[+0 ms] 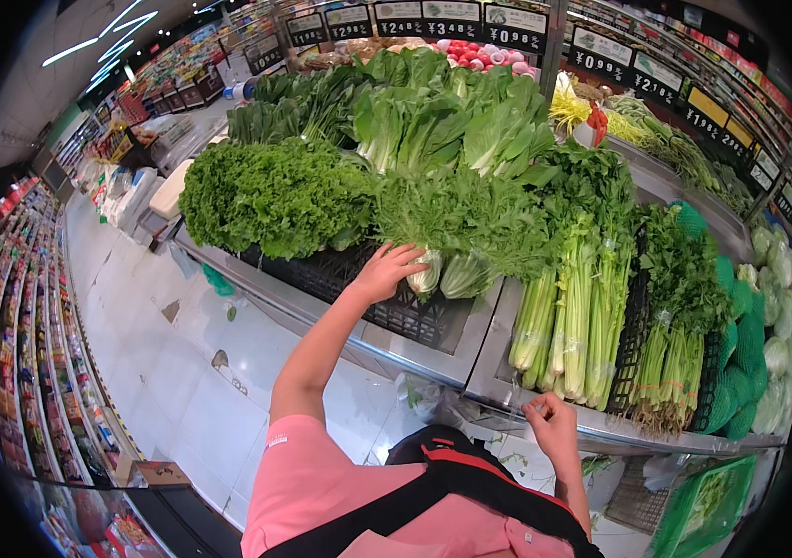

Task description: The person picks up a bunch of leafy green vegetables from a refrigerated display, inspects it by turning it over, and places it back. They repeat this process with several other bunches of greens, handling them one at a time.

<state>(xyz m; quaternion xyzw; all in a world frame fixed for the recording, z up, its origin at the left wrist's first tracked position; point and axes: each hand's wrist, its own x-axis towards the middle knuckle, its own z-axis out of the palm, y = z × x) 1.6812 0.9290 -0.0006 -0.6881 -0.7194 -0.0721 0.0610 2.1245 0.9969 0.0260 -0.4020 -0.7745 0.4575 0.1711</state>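
My left hand (390,272) reaches over the front of the vegetable display, fingers spread, at the pale base of a bunch of frisée-like greens (459,216). Its fingertips overlap that base, and I cannot tell whether they press on it. Low by the metal front edge, my right hand (551,416) has its thumb and fingers drawn together. Whether something thin is pinched there is too small to tell. Just beyond it lie celery bunches (574,314) with pale stalks towards me. Curly green lettuce (274,199) is heaped left of the frisée.
Romaine-like lettuce (417,118) is stacked behind. Rooted herb bunches (671,370), green netting (741,349) and wrapped cabbages (779,342) sit to the right. Price signs (438,21) hang above. A green crate (703,502) stands below the counter. Leaf scraps (518,460) litter the tiled floor.
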